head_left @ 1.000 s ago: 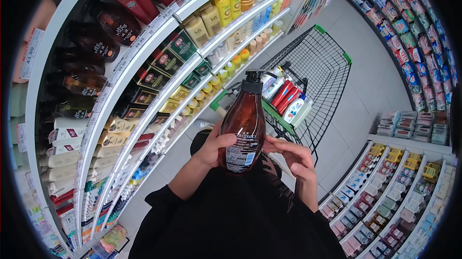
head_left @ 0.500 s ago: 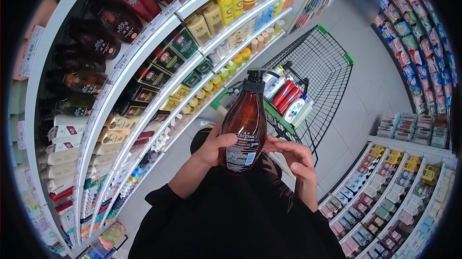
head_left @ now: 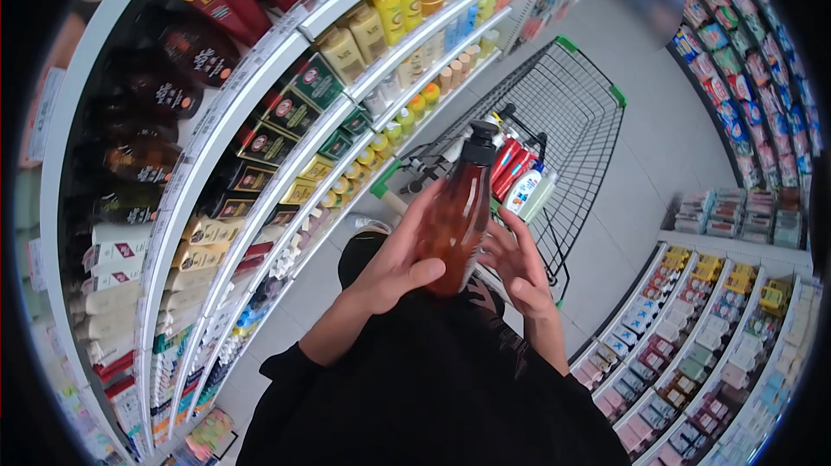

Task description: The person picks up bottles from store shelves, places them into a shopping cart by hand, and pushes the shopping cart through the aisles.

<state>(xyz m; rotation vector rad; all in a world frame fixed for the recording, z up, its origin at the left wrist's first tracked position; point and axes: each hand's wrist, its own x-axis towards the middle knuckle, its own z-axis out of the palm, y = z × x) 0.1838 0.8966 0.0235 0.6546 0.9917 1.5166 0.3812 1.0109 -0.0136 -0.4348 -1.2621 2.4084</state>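
Amber-brown and glossy, the pump bottle (head_left: 459,237) sits near the centre of the frame, gripped by the left hand (head_left: 394,260) with its thumb across the front. Just right of it, the right hand (head_left: 517,265) has its fingers parted and bent; whether they touch the bottle I cannot tell. Beyond, right of upper centre, a black wire cart (head_left: 567,98) holds red bottles (head_left: 516,167) and a white bottle (head_left: 522,192). Stocked shelves (head_left: 342,111) curve across the left; bright packets (head_left: 736,89) line the upper right.
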